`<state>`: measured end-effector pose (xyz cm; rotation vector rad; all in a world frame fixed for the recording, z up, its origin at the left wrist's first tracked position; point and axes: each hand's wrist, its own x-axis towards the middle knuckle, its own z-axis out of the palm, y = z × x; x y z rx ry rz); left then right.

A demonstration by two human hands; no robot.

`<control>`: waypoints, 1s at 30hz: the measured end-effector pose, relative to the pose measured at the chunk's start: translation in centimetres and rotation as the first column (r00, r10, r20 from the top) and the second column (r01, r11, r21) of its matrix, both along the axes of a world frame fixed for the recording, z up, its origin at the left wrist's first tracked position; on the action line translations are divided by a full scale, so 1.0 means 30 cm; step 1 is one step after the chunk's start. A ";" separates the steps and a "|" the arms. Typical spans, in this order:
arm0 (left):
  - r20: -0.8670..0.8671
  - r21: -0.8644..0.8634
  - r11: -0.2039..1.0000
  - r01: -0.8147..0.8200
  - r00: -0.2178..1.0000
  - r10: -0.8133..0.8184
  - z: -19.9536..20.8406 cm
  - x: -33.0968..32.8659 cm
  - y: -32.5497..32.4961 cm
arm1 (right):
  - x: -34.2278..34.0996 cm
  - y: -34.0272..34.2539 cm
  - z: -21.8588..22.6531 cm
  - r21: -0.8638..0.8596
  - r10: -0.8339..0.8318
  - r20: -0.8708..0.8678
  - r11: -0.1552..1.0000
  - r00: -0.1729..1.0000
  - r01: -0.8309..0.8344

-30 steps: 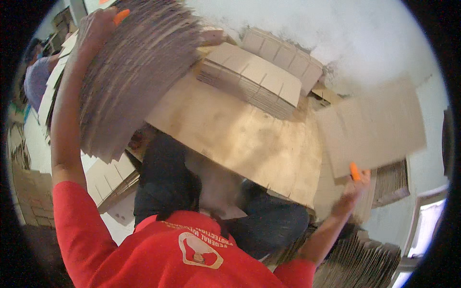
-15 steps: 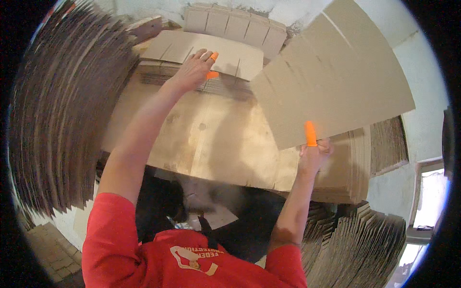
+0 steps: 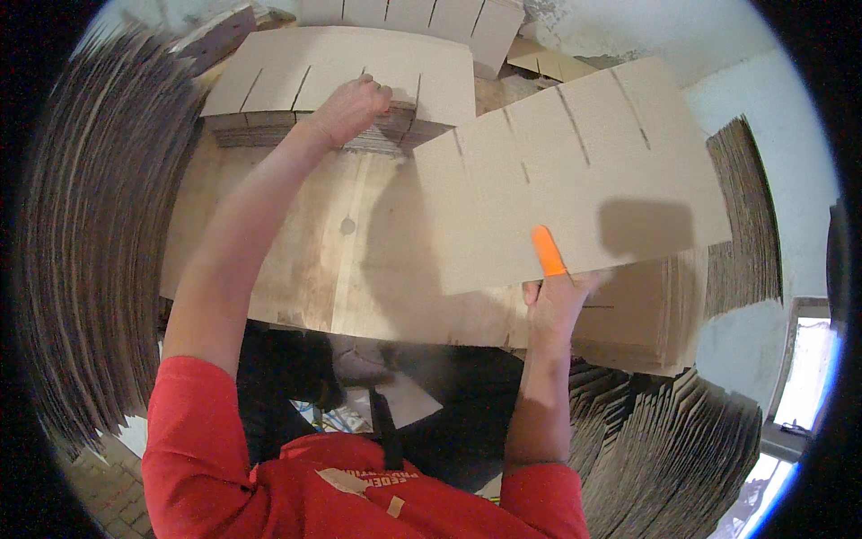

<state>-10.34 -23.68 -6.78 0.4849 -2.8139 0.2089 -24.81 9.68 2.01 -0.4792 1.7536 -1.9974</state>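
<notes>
My right hand (image 3: 558,296) holds a large slotted cardboard sheet (image 3: 503,216) by its near edge. An orange cover sits on the thumb, which presses on top of the sheet while the fingers are under it. Farther off, my left hand (image 3: 352,110) is closed at the front edge of the top cardboard sheet (image 3: 269,67) on a low stack. Its fingertips are curled and partly hidden. Several slots run across both sheets. The held sheet is tilted and covers part of the stack at the right.
A wooden tabletop (image 3: 296,242) lies between my arms. A tall stack of cardboard (image 3: 108,234) stands at the left. More cardboard sheets (image 3: 642,314) are piled at the right, with another bundle (image 3: 750,216) behind. Below the table's right side stand packed sheets (image 3: 664,458).
The sheet in my right hand has come lower and left, tilting so its slots show. My left hand's fingers have gone from outstretched over the stack to curled at its front edge.
</notes>
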 end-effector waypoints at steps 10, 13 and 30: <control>-0.304 0.710 0.696 -0.111 0.843 0.444 0.135 -0.002 0.030 | 0.017 -0.003 -0.063 0.150 -0.039 0.200 0.989 0.979 0.009; -0.351 0.096 0.995 0.006 0.936 0.029 0.126 0.004 0.038 | 0.023 -0.007 -0.070 0.186 -0.014 0.224 0.982 0.974 -0.028; -0.021 -0.273 0.925 0.263 0.960 -0.279 0.124 0.050 0.275 | 0.044 -0.007 -0.092 0.183 -0.058 -0.018 0.981 0.998 0.060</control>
